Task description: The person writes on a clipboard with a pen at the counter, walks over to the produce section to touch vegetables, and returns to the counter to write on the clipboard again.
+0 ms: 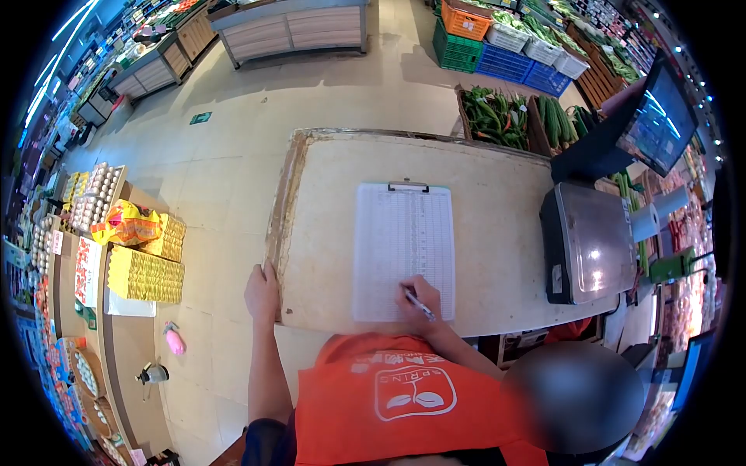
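Note:
A clipboard with a printed table sheet (392, 241) lies on the worn, pale tabletop (497, 233), its metal clip at the far end. My right hand (422, 298) is closed around a pen (420, 304) and rests on the lower right part of the sheet. Small handwritten-looking marks run down the middle columns, too small to read. At the left edge of the table, my left hand (262, 293) has its fingers curled against the rim. A red apron (388, 388) with a white logo covers my front, just below the table.
A weighing scale (594, 241) and a dark monitor (660, 116) stand on the right. Crates of green peppers (496, 116) and cucumbers adjoin the table's far side. Stacked yellow egg trays (146, 274) stand left. A blurred round shape (575, 396) is at lower right.

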The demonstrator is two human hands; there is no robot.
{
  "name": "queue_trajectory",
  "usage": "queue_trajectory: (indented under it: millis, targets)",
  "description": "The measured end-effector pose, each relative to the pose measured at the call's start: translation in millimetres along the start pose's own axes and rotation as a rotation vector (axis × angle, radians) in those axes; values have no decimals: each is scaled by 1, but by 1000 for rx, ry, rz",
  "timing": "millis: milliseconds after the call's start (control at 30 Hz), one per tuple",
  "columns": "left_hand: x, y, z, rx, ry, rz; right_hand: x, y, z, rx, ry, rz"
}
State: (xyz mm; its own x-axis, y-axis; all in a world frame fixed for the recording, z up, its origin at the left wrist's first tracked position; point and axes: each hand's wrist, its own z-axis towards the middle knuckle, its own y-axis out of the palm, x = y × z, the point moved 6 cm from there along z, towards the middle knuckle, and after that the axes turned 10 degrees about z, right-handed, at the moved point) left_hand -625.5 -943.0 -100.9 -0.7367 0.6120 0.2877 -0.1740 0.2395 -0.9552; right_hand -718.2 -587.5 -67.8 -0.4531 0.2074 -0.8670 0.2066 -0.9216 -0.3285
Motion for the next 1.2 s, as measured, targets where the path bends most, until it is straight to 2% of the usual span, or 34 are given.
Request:
queue_trajectory:
  millis: [67,267,467,567,1200]
  targets:
    - [-1,0,-1,3,0,-2,14,-1,-9,7,74,2]
    - [-1,1,0,-3,-3,2,23,5,-22,-115,22,-16]
    - [0,2,1,-10,1,-5,16,5,-18,-144,4,46]
    - [1,1,0,-10,6,1,13,4,-17,-165,75,45]
    - [-1,2,0,1,7,8,11,7,-16,-207,21,35]
